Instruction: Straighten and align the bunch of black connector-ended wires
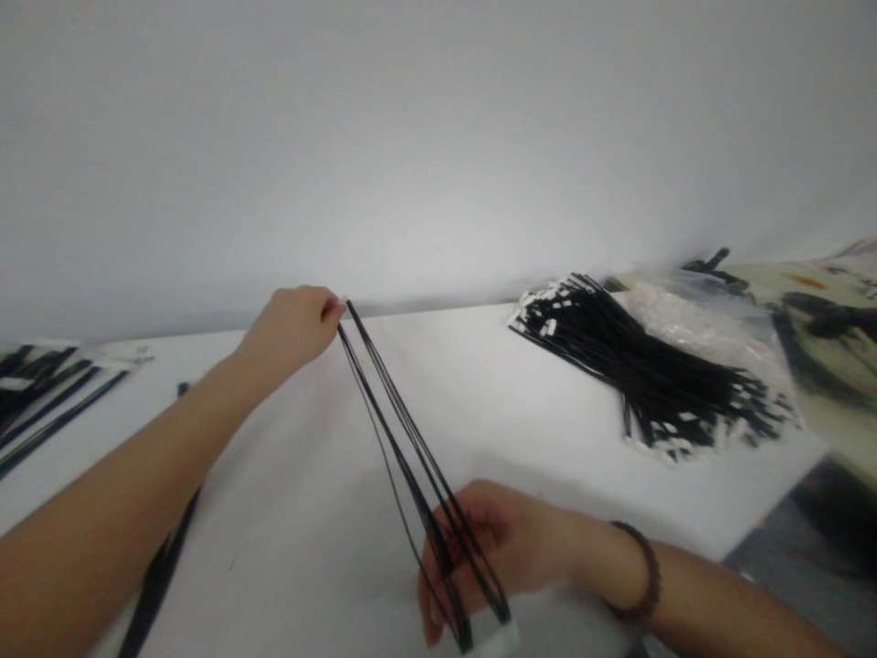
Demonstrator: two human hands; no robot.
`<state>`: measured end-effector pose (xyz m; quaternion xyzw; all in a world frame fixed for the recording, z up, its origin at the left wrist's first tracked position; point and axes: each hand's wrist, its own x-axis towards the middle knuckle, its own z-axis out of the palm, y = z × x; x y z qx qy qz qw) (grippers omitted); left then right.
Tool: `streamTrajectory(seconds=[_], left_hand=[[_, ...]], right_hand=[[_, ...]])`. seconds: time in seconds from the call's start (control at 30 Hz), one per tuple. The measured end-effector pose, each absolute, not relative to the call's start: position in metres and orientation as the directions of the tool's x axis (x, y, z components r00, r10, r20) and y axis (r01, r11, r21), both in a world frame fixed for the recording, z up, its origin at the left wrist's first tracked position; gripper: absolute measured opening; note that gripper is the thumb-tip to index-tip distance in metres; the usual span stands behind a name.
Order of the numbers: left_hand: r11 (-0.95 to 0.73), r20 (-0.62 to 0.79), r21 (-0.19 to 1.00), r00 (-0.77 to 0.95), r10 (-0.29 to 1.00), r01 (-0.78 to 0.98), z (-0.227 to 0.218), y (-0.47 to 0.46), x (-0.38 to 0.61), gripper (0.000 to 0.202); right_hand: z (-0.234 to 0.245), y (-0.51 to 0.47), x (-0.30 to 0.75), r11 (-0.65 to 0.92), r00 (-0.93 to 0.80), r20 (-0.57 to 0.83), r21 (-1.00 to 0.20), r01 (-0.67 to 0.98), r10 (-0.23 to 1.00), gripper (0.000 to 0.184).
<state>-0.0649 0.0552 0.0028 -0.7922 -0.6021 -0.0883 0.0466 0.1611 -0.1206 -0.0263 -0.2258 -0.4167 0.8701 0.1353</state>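
My left hand [305,320] is closed, pinching the far end of a small bundle of thin black cables [394,420]. The strands stretch from there toward me, parted into separate lines, down to a white end piece [499,637] at the lower edge. My right hand [483,544] is at the near part of the strands, which pass in front of its palm and fingers. Its fingers are loosely curved and apart, not closed round the cables. Whether a fingertip touches a strand is blurred.
A large pile of black cables with white ends [637,356] lies at the right on the white table [438,366], beside a clear plastic bag [713,315]. More black cables [55,402] are at the left. A dark strip [164,567] lies under my left forearm. A pale wall stands behind.
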Motion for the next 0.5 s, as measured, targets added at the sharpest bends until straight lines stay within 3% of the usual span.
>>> streamTrajectory(seconds=[0.5], left_hand=[[-0.262,0.223,0.003,0.255,0.941,0.965,-0.0018,0.0568,-0.0642,0.040]], right_hand=[[-0.0262,-0.1217,0.1605,-0.648,-0.852,-0.294,-0.759,-0.068,0.433,0.032]])
